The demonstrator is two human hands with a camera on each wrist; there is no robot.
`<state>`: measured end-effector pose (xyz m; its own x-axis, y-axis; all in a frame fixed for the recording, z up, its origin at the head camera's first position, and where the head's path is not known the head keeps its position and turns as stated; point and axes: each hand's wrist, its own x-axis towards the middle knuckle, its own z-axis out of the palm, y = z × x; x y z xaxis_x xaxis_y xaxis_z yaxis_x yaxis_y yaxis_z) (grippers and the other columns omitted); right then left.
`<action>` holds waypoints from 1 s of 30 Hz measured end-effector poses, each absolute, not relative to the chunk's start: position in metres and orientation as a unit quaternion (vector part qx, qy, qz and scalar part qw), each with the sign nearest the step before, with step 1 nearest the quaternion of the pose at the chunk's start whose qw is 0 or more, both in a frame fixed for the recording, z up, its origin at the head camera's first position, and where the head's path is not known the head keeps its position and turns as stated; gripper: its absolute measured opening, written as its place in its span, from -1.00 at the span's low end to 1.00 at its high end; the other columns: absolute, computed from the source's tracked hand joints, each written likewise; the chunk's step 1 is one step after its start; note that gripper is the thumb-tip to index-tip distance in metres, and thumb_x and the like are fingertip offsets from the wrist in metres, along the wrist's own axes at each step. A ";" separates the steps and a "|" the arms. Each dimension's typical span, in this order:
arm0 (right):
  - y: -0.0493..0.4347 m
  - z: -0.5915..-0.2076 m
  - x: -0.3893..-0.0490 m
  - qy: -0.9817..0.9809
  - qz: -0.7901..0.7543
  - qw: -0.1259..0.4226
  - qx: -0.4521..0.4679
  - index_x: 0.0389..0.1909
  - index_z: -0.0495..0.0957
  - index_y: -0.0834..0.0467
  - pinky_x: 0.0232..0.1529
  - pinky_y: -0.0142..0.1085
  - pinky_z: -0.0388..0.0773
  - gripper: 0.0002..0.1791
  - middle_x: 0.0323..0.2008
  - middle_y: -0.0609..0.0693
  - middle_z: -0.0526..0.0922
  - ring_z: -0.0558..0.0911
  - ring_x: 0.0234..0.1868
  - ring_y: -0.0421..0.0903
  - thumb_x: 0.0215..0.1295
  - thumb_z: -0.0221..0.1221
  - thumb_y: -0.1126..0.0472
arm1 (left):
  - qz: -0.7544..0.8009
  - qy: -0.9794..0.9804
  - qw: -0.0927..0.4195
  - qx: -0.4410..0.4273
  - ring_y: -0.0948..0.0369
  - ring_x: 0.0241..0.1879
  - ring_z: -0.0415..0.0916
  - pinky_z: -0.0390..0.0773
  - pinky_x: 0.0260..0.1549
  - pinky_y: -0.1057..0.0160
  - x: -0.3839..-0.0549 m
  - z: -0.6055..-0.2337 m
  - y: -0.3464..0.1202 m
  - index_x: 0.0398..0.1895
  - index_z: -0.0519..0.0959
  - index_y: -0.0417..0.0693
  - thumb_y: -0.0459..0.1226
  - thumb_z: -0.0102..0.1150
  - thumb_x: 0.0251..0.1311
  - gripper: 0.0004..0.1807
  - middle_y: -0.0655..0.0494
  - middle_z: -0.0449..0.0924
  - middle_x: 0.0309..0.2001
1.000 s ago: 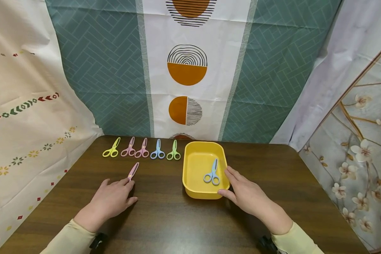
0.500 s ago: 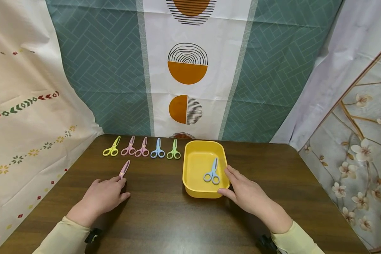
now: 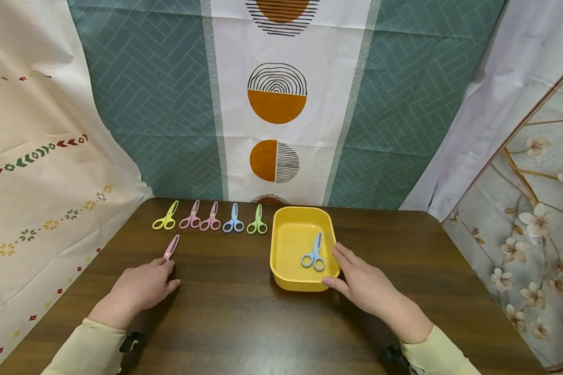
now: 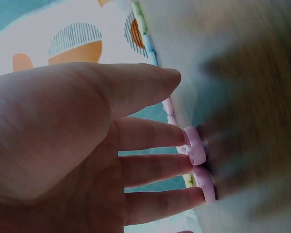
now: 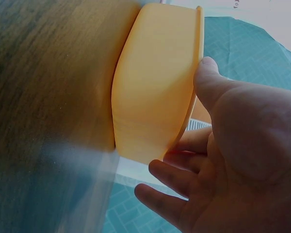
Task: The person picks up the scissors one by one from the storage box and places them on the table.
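Note:
On the dark table my left hand [image 3: 138, 286] reaches a pair of pink scissors [image 3: 171, 247], blade pointing away. In the left wrist view, several straight fingertips touch the scissors' pink handle loops [image 4: 197, 145], while the thumb stays apart from them. My right hand [image 3: 372, 286] rests against the near right corner of a yellow tray [image 3: 294, 286]. Its thumb touches the rim and its fingers lie loosely along the side. Inside the tray is a pair of light blue scissors [image 3: 315, 254].
A row of scissors lies along the table's back edge: yellow [image 3: 171, 212], pink [image 3: 194, 214], another pink [image 3: 213, 214], blue [image 3: 234, 214] and green [image 3: 258, 215]. Patterned cloth [image 3: 155, 104] hangs behind the table [image 3: 244, 323], with more cloth at both sides.
My left hand has slid left across the table, and the pink scissors under its fingertips have moved left with it. The right hand and the tray have stayed in place.

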<state>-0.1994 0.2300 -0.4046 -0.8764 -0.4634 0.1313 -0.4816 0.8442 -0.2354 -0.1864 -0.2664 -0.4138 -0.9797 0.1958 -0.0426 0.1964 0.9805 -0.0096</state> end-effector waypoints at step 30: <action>0.231 -0.403 -0.201 -0.960 0.131 0.029 0.244 0.66 0.27 0.37 0.35 0.23 0.55 -0.03 0.66 0.33 0.27 0.44 0.56 0.31 0.57 0.28 -0.25 | 0.037 0.997 0.035 0.054 -0.39 -0.02 0.68 0.63 -0.16 -0.44 -0.195 -0.417 -0.296 0.06 0.61 -0.43 -0.15 0.32 0.51 -0.57 -0.48 0.61 0.07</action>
